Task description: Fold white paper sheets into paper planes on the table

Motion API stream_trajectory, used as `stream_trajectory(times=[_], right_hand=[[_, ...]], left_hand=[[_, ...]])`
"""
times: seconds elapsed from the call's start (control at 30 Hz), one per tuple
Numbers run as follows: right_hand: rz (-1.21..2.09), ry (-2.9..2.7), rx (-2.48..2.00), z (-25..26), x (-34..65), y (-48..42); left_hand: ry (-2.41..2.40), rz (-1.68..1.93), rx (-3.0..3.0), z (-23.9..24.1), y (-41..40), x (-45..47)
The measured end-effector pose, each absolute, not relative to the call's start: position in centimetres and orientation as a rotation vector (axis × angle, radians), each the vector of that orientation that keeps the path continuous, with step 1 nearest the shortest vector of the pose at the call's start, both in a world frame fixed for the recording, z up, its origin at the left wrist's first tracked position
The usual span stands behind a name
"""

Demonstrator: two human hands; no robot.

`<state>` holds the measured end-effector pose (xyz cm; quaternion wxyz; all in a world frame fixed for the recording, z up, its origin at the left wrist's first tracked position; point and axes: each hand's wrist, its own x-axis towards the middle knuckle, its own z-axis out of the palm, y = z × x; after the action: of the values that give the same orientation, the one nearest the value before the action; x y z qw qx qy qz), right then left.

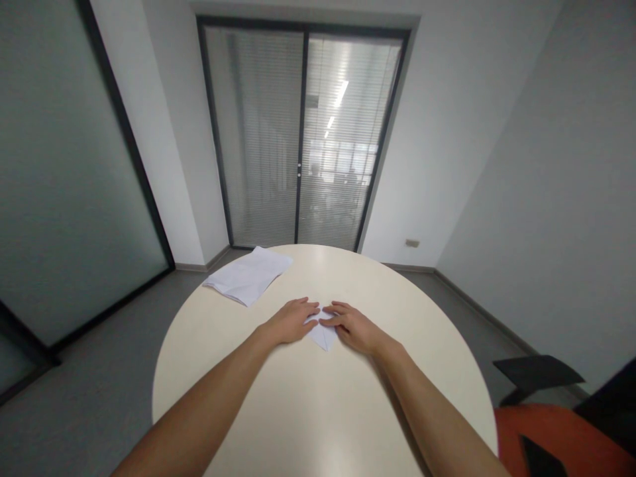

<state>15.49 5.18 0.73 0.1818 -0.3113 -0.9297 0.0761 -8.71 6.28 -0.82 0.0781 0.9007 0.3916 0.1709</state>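
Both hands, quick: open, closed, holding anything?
Left hand: open, fingers extended onto the small folded paper, not gripping it.
Right hand: open, fingertips on the same paper, no grip visible.

Just a small folded white paper (325, 338), pretty flat on the table (293, 424), creased down to a pointy near end.

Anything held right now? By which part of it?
No clear grip: the left hand and right hand have fingers over either side of the small folded paper on the table. Can't tell if either pinches it.
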Motion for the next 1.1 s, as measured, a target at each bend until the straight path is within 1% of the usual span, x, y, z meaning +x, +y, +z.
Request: stream_trajectory(times=[0.43, 0.77, 0.97, 1.1], right_hand=[[0.283, -2.534, -1.108, 0.3, 17.7, 6.5], [0.304, -2.54, -1.141, 0.9, 17.2, 6.1], [0.21, -2.412, -1.455, 1.6, 16.8, 5.3], [0.256, -2.373, -1.44, 1.4, 17.0, 5.4]], left_hand=[[1.122, 0.502, 2.719, -0.6, 6.2, -8.8], [1.168, 0.479, 2.676, -0.9, 6.2, -8.8], [1.182, 0.489, 2.641, -0.7, 6.0, -8.8], [1.162, 0.502, 2.653, -0.7, 6.1, -8.8]])
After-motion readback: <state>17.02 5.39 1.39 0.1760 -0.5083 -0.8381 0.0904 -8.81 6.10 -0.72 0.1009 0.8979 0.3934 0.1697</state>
